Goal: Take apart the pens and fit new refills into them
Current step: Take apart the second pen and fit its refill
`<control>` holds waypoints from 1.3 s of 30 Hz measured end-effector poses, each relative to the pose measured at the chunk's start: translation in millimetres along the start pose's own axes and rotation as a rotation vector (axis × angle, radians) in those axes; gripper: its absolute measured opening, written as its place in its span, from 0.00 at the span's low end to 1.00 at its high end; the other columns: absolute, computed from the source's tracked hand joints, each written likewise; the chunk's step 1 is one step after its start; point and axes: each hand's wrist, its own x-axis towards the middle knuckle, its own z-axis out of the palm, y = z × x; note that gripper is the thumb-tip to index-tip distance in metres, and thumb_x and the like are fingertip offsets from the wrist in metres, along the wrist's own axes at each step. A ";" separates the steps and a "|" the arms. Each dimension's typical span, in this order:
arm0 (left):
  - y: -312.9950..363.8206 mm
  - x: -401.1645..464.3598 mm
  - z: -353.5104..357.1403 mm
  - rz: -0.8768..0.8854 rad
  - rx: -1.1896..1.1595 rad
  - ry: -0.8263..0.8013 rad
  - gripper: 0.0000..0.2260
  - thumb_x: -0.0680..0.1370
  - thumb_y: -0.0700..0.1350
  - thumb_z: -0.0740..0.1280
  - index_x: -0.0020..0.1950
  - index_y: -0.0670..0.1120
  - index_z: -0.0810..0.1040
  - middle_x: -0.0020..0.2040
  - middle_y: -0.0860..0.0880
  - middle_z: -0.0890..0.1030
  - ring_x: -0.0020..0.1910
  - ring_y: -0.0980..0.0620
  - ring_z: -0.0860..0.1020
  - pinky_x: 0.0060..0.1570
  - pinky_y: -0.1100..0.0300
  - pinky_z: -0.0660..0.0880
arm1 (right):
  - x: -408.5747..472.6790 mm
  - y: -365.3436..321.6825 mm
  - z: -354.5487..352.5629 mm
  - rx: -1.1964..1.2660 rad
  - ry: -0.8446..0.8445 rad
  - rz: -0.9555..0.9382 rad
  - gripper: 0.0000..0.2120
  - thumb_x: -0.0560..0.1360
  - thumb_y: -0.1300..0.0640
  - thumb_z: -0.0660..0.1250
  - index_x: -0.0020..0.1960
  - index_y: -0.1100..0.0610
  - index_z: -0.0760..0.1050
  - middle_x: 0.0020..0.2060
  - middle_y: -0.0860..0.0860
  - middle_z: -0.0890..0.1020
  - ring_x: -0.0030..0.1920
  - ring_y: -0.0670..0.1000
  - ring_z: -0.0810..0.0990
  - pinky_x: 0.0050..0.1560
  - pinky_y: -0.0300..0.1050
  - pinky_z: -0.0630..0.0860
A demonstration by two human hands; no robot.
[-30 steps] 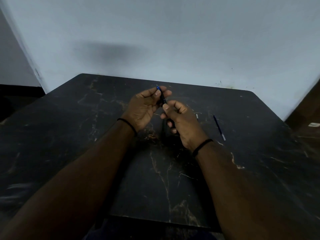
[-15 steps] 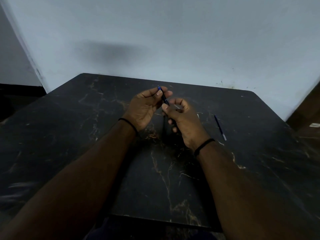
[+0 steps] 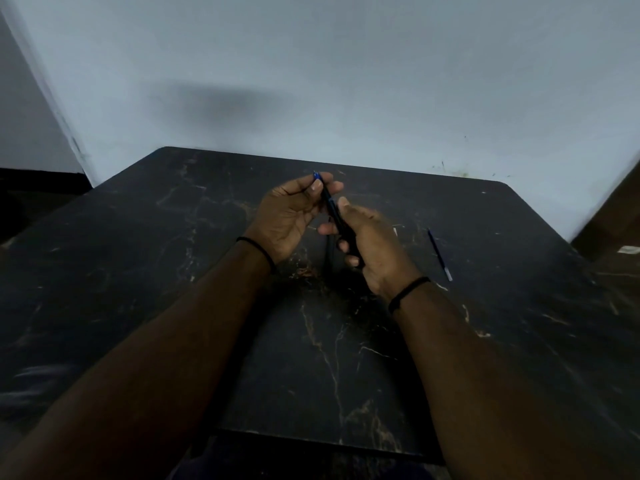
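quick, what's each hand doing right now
Left hand: fingertips pinched on the upper end of the pen.
Right hand: closed around the pen's lower part.

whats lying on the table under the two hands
A dark pen lies on the table below the hands, partly covered by the right hand; its far end is hidden.

You've got two hands in view, left hand (image 3: 287,216) and right hand (image 3: 372,244), sharing one pen (image 3: 330,202). One loose refill (image 3: 439,254) lies on the right. One small pale bit (image 3: 395,231) sits nearer the middle. Two black wristbands, left wristband (image 3: 258,249) and right wristband (image 3: 408,292). One dark table (image 3: 138,271).
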 end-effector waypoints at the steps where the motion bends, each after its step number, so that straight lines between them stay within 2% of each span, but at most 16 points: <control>1: -0.1 -0.2 -0.2 -0.005 0.008 -0.001 0.08 0.81 0.35 0.59 0.53 0.40 0.78 0.47 0.44 0.85 0.43 0.46 0.80 0.34 0.58 0.77 | -0.5 -0.5 0.5 -0.018 0.003 0.001 0.13 0.83 0.48 0.62 0.52 0.55 0.81 0.37 0.50 0.85 0.25 0.44 0.68 0.20 0.35 0.59; 3: -0.4 -0.2 -0.9 -0.005 0.017 -0.008 0.08 0.81 0.36 0.59 0.53 0.40 0.78 0.48 0.44 0.84 0.41 0.46 0.79 0.31 0.58 0.75 | -0.4 0.5 0.7 -0.064 0.019 -0.022 0.12 0.83 0.51 0.63 0.47 0.54 0.81 0.36 0.48 0.84 0.26 0.43 0.69 0.20 0.35 0.61; 6: -0.8 0.3 -1.5 0.015 0.010 -0.004 0.08 0.80 0.35 0.60 0.54 0.39 0.78 0.48 0.44 0.85 0.49 0.50 0.83 0.43 0.59 0.80 | -1.4 0.6 -0.1 -0.065 0.036 -0.065 0.02 0.79 0.55 0.69 0.48 0.52 0.78 0.36 0.48 0.83 0.28 0.43 0.71 0.21 0.35 0.64; 8: -1.6 0.8 -1.4 0.021 0.005 -0.013 0.08 0.80 0.34 0.60 0.53 0.39 0.79 0.47 0.45 0.86 0.50 0.51 0.84 0.50 0.58 0.81 | -1.9 0.9 -0.9 -0.060 0.045 -0.072 0.07 0.76 0.57 0.72 0.51 0.51 0.75 0.38 0.51 0.82 0.27 0.43 0.71 0.21 0.35 0.63; 12: -1.3 0.0 -1.3 0.008 -0.002 -0.017 0.08 0.80 0.35 0.61 0.53 0.40 0.79 0.48 0.44 0.85 0.48 0.49 0.83 0.38 0.59 0.79 | -1.8 -0.5 0.0 -0.066 0.038 -0.034 0.06 0.80 0.48 0.67 0.51 0.50 0.78 0.36 0.48 0.85 0.28 0.43 0.71 0.22 0.36 0.62; 14: -1.3 -0.3 -0.9 -0.003 0.011 -0.018 0.08 0.80 0.36 0.61 0.53 0.40 0.79 0.48 0.43 0.85 0.41 0.46 0.79 0.32 0.58 0.76 | -1.7 -1.1 0.9 -0.092 0.028 -0.022 0.12 0.83 0.48 0.62 0.48 0.51 0.81 0.36 0.47 0.85 0.28 0.42 0.70 0.22 0.35 0.62; 16: -1.0 -0.5 -0.5 -0.002 0.023 -0.017 0.08 0.80 0.36 0.61 0.53 0.40 0.79 0.48 0.43 0.85 0.38 0.46 0.77 0.30 0.57 0.74 | -0.7 0.0 0.8 -0.122 0.021 -0.042 0.12 0.83 0.51 0.62 0.47 0.52 0.82 0.35 0.45 0.85 0.28 0.41 0.71 0.23 0.34 0.64; 19: -0.8 0.1 -2.1 0.015 0.020 -0.006 0.08 0.80 0.35 0.61 0.54 0.40 0.79 0.48 0.45 0.85 0.48 0.50 0.83 0.46 0.58 0.80 | -0.2 1.0 -1.0 -0.111 0.035 -0.072 0.01 0.79 0.55 0.69 0.48 0.51 0.79 0.39 0.49 0.83 0.31 0.43 0.73 0.24 0.35 0.68; 21: -1.9 0.3 -2.6 0.018 0.006 -0.022 0.08 0.79 0.35 0.62 0.54 0.40 0.79 0.49 0.45 0.85 0.52 0.50 0.83 0.53 0.57 0.80 | 0.5 2.7 -2.1 -0.101 0.040 -0.065 0.05 0.77 0.55 0.72 0.51 0.49 0.77 0.41 0.52 0.83 0.30 0.43 0.74 0.23 0.35 0.68; 25: -0.7 1.7 -3.9 0.016 -0.008 -0.015 0.08 0.79 0.36 0.62 0.54 0.40 0.79 0.49 0.44 0.85 0.51 0.50 0.83 0.44 0.58 0.80 | 1.2 1.8 -1.3 -0.079 0.014 0.002 0.08 0.80 0.47 0.66 0.52 0.50 0.80 0.38 0.48 0.86 0.28 0.41 0.72 0.23 0.35 0.65; 27: -0.4 2.0 -5.1 0.005 -0.004 -0.023 0.07 0.80 0.37 0.62 0.54 0.40 0.79 0.50 0.44 0.85 0.43 0.49 0.83 0.36 0.55 0.77 | 1.2 1.4 -0.6 -0.112 0.013 0.007 0.13 0.83 0.47 0.61 0.49 0.52 0.82 0.37 0.46 0.86 0.27 0.40 0.71 0.23 0.35 0.65; 29: -1.5 2.1 -5.4 0.006 -0.020 -0.035 0.07 0.80 0.37 0.62 0.55 0.40 0.78 0.50 0.44 0.85 0.41 0.48 0.83 0.33 0.55 0.76 | 1.2 2.5 -0.9 -0.136 0.023 -0.026 0.12 0.83 0.50 0.62 0.47 0.52 0.82 0.35 0.44 0.85 0.27 0.40 0.71 0.23 0.34 0.65; 32: -3.3 4.5 -8.1 0.037 -0.016 -0.019 0.08 0.79 0.36 0.63 0.55 0.41 0.79 0.50 0.45 0.86 0.53 0.50 0.84 0.49 0.57 0.80 | 0.2 1.8 -1.5 -0.141 0.052 -0.069 0.02 0.79 0.55 0.69 0.49 0.53 0.78 0.39 0.49 0.83 0.30 0.42 0.72 0.24 0.34 0.66; 34: -3.9 6.2 -10.9 0.048 0.042 -0.015 0.08 0.78 0.39 0.65 0.54 0.43 0.81 0.52 0.46 0.86 0.56 0.49 0.82 0.58 0.53 0.76 | 0.1 1.1 -2.0 -0.141 0.060 -0.057 0.06 0.77 0.56 0.72 0.52 0.53 0.76 0.41 0.53 0.82 0.30 0.42 0.73 0.23 0.35 0.66; 36: -4.3 6.7 -13.1 0.045 0.137 -0.001 0.08 0.76 0.43 0.67 0.52 0.48 0.83 0.53 0.47 0.85 0.57 0.47 0.79 0.54 0.47 0.69 | 0.3 0.6 -1.7 -0.131 0.051 -0.044 0.06 0.77 0.54 0.72 0.52 0.51 0.76 0.40 0.51 0.84 0.29 0.42 0.73 0.22 0.35 0.65; 39: -3.9 6.3 -15.0 0.042 0.197 0.018 0.08 0.75 0.46 0.68 0.52 0.49 0.84 0.54 0.49 0.85 0.46 0.51 0.75 0.40 0.57 0.65 | -0.5 1.1 -1.6 -0.120 0.034 -0.030 0.04 0.78 0.49 0.69 0.48 0.49 0.78 0.37 0.47 0.86 0.29 0.43 0.71 0.22 0.36 0.63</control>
